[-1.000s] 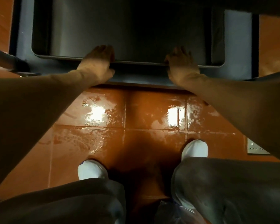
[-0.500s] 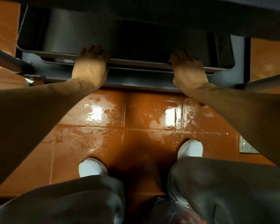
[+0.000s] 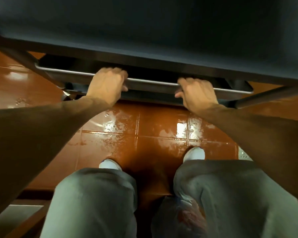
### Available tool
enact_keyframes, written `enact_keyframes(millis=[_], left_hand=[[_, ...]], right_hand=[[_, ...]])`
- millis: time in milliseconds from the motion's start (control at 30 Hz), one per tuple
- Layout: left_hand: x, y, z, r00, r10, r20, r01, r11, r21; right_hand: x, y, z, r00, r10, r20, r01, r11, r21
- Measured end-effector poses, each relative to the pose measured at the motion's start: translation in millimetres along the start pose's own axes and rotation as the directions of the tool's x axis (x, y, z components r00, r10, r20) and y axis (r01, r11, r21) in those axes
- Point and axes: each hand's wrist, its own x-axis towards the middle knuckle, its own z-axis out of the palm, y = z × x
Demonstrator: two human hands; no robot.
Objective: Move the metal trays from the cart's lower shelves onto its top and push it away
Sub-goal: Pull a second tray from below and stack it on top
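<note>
Both hands are clamped on the near rim of the metal tray (image 3: 150, 83), fingers curled over its edge: the left hand (image 3: 107, 85) toward the tray's left end, the right hand (image 3: 196, 93) toward its right. The tray sits just under the cart's dark top shelf (image 3: 153, 31), above the wet orange tiled floor (image 3: 162, 131).

looks like a commercial kitchen or food-service back room: glossy, wet-looking orange-brown floor tiles (image 3: 155, 127) with pale grout lines, a dark grey metal cart with tubular legs (image 3: 162, 31), a shallow steel tray with a rolled rim (image 3: 151, 83) on a lower shelf.
</note>
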Motion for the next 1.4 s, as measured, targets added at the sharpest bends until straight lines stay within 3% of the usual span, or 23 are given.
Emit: enact_keyframes(millis=[167, 400, 567, 800, 1167, 1400], left_hand=[[-26, 16, -54, 0.996, -0.012, 0.087, 0.017, 0.998, -0.058], [-83, 47, -128, 0.952, -0.082, 0.294, 0.109, 0.991, -0.079], [-91, 58, -194, 0.909, -0.093, 0.407, 0.130, 0.989, -0.065], [-86, 72, -280, 0.926, -0.049, 0.375, 0.061, 0.998, -0.020], [-101, 95, -426, 0.892, 0.025, 0.451, -0.038, 0.999, 0.019], [-106, 117, -557, 0.906, 0.118, 0.406, -0.123, 0.992, -0.015]], right_hand=[[-33, -19, -54, 0.999, 0.040, -0.009, -0.039, 0.996, 0.081], [-85, -34, -141, 0.968, 0.038, 0.247, -0.073, 0.988, 0.134], [-101, -36, -215, 0.951, 0.031, 0.307, -0.090, 0.980, 0.180], [-116, -34, -295, 0.959, 0.062, 0.277, -0.127, 0.967, 0.221], [-147, -33, -439, 0.941, 0.012, 0.338, -0.129, 0.937, 0.325], [-160, -12, -568, 0.948, -0.084, 0.306, -0.021, 0.945, 0.325]])
